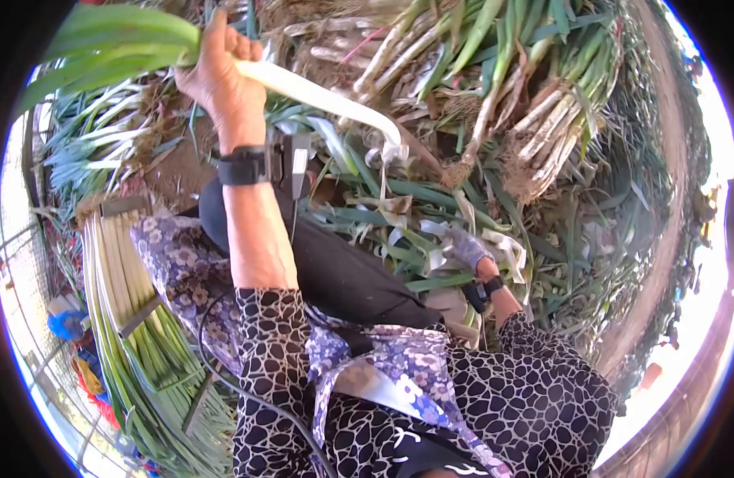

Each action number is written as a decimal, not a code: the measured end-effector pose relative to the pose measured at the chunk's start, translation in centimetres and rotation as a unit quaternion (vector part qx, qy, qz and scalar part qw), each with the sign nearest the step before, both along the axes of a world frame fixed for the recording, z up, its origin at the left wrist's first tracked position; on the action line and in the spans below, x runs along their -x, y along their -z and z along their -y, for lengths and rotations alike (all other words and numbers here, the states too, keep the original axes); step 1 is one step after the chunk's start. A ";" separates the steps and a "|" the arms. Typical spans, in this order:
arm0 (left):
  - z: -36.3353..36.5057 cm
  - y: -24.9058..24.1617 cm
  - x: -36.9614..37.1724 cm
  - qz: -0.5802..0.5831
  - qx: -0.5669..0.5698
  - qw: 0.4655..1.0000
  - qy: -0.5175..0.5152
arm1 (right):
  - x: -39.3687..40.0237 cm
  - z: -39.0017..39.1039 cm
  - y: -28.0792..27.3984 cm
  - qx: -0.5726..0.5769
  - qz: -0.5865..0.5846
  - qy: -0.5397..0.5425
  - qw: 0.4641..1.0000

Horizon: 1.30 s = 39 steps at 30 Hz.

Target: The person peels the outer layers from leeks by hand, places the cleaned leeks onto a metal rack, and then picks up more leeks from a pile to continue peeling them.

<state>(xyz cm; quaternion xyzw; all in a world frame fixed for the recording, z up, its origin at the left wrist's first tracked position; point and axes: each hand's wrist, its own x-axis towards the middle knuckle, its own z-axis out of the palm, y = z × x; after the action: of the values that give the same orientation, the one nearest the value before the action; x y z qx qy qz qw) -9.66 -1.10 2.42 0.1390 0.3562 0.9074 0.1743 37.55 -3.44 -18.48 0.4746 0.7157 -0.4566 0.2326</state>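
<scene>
My bare left hand point(223, 76) is raised at the upper left, with its fingers wrapped round a leek point(327, 102). The leek's clean white shank runs down to the right and ends in a trimmed root end; its green leaves fan out to the left. Lower and to the right, my gloved right hand point(467, 248) hangs over a heap of stripped leek leaves point(431, 209). Pale peel strips lie beside that hand. It is small and blurred, so its finger position does not show clearly.
Unpeeled leeks point(542, 131) with soil-covered roots lie at the upper right. Cleaned leeks point(132, 295) are stacked between grey bars beside my left side. More leeks point(104, 127) lie at the far left, near a mesh fence point(24, 271). A cable point(223, 374) runs along my left arm.
</scene>
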 end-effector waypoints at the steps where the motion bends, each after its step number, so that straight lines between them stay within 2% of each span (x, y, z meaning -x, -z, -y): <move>1: 0.1 0.0 0.2 0.008 -0.007 1.000 0.027 | 1.3 -1.3 -0.5 -0.045 -0.037 0.080 0.995; 2: 0.1 -0.2 0.0 0.026 -0.002 0.999 0.028 | 2.8 -2.6 -1.4 -0.201 -0.131 -0.002 0.971; 3: 0.2 -0.2 0.1 0.037 -0.004 0.999 0.038 | 6.1 -3.8 -6.0 -0.193 -0.130 0.034 0.972; 5: 0.3 0.0 0.8 0.053 -0.010 0.996 0.066 | 9.6 -5.2 -8.2 -0.252 -0.285 0.111 0.918; 6: 0.4 0.0 0.7 0.040 -0.011 0.997 0.072 | 11.0 -5.5 -8.5 -0.257 -0.286 0.117 0.916; 8: 0.5 0.1 1.2 0.047 -0.025 0.993 0.105 | 13.2 -5.5 -8.8 -0.119 -0.415 0.253 0.866; 10: 1.0 -0.2 1.3 0.050 -0.044 0.988 0.141 | 14.5 -5.0 -8.5 -0.207 -0.422 0.150 0.870; 12: 1.3 -0.2 1.6 0.058 -0.070 0.983 0.162 | 15.8 -4.2 -9.1 -0.175 -0.461 0.194 0.848; 14: 1.2 -0.5 1.2 0.044 -0.060 0.985 0.153 | 16.2 -3.6 -10.2 -0.192 -0.426 0.229 0.854; 16: 0.5 -1.5 -0.2 0.133 0.048 0.990 0.024 | 16.8 -3.0 -11.7 -0.206 -0.392 0.247 0.862; 17: 0.6 -0.5 0.0 0.139 0.068 0.988 0.028 | 17.1 -2.8 -12.5 -0.221 -0.357 0.262 0.869; 18: 0.7 0.9 0.9 0.158 0.046 0.982 0.091 | 17.1 -2.5 -13.3 -0.219 -0.357 0.263 0.869; 20: 0.7 3.1 2.8 0.209 0.020 0.969 0.133 | 17.3 -2.0 -15.2 -0.289 -0.329 0.176 0.882; 24: 0.8 4.1 4.3 0.316 -0.072 0.924 0.202 | 17.4 -1.0 -19.3 -0.099 -0.329 0.258 0.903; 27: 0.8 4.2 4.3 0.277 -0.060 0.938 0.199 | 16.1 0.2 -21.4 0.076 -0.286 0.247 0.923; 28: 0.5 4.3 4.2 0.278 -0.059 0.938 0.200 | 15.5 0.2 -21.9 0.076 -0.285 0.249 0.922; 30: 0.3 4.7 3.6 0.284 -0.059 0.927 0.239 | 14.3 0.2 -23.3 0.169 -0.188 0.284 0.925; 31: 0.1 5.0 3.2 0.283 -0.051 0.922 0.259 | 13.2 0.5 -23.4 0.143 -0.204 0.243 0.938; 32: -0.1 5.0 2.6 0.289 -0.056 0.917 0.268 | 12.4 0.9 -23.5 0.145 -0.202 0.245 0.937; 35: -0.5 4.9 0.7 0.302 -0.063 0.904 0.297 | 10.6 1.9 -24.0 -0.001 -0.176 0.094 0.980; 36: -0.6 4.7 0.1 0.292 -0.063 0.903 0.310 | 9.9 2.3 -24.1 -0.002 -0.177 0.096 0.979; 38: -0.6 4.3 0.1 0.293 -0.049 0.910 0.289 | 8.1 3.3 -24.1 -0.116 -0.224 0.050 0.966; 39: 0.0 4.1 1.0 0.088 0.049 0.968 0.232 | 6.3 3.7 -24.0 -0.087 -0.198 0.097 0.972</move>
<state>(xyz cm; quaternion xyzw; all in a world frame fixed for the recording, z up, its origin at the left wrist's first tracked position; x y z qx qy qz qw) -10.66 -1.14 -1.70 0.1285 0.3417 0.8323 0.4171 31.29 -7.18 5.53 0.4601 0.7353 -0.4976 -0.0012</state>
